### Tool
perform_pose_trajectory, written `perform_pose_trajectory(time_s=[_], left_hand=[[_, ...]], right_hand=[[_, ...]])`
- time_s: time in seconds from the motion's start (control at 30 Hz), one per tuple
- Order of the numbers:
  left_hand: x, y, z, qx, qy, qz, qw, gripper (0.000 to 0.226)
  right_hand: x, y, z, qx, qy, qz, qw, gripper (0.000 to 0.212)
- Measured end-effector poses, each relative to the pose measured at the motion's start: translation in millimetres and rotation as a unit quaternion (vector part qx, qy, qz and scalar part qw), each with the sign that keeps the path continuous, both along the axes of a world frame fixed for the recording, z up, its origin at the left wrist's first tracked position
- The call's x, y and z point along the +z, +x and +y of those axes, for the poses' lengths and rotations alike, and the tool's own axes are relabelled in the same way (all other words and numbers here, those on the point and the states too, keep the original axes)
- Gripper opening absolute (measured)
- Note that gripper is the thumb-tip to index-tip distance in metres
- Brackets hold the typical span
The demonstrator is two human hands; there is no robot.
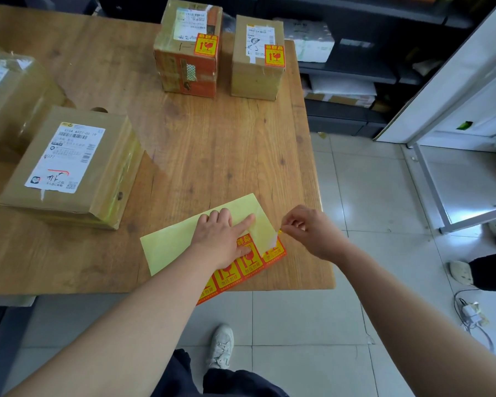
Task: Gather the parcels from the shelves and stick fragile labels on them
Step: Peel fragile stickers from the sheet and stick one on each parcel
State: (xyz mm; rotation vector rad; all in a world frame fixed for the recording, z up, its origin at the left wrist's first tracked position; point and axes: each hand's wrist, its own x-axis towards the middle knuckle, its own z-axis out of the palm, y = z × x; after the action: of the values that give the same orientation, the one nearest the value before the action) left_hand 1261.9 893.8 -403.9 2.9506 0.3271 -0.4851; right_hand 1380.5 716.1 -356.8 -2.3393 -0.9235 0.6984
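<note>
Left hand (224,239) spread flat, pinning label sheet (184,242) at desk (212,156) 6 o'clock; right hand (309,233) pinching label corner (273,239). Peel slow and low (less curl). Unlabelled parcel (72,167) at 9 o'clock.

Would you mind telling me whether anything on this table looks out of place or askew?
The label sheet lies crooked and its lower corner hangs past the table's front edge. The left hand presses it down while the right hand peels a label. Nothing looks spilled or damaged.
</note>
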Motion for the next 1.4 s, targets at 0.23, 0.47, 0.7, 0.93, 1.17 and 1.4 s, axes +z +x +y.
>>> perform_pose_trajectory(time_s=[0.23,0.47,0.7,0.93,1.17,1.4], left_hand=[[-0.9,-7.3,-6.2,0.004,-0.001,-0.039,0.999,0.066],[25.7,-23.0,-14.9,0.095,-0.15,-0.148,0.973,0.045],[74.3,-59.1,6.3,0.209,-0.377,-0.288,0.855,0.018],[83.0,-93.0,57.7,0.277,-0.359,-0.291,0.842,0.012],[96.5,-130.2,122.0,0.305,-0.37,-0.287,0.829,0.011],[93.8,-149.4,186.3,0.348,-0.406,-0.248,0.808,0.017]], right_hand=[[57.1,3.6,-5.2,-0.068,0.066,-0.002,0.995,0.005],[94.6,-5.4,7.1,-0.045,0.069,-0.02,0.996,0.011],[93.6,-30.3,55.7,-0.003,0.053,-0.008,0.999,0.014],[90.4,-62.1,121.3,0.005,0.083,0.002,0.997,0.015],[83.9,-98.5,194.0,-0.051,0.115,-0.005,0.992,0.011],[69.7,-142.4,235.1,-0.085,0.093,0.071,0.989,0.022]])
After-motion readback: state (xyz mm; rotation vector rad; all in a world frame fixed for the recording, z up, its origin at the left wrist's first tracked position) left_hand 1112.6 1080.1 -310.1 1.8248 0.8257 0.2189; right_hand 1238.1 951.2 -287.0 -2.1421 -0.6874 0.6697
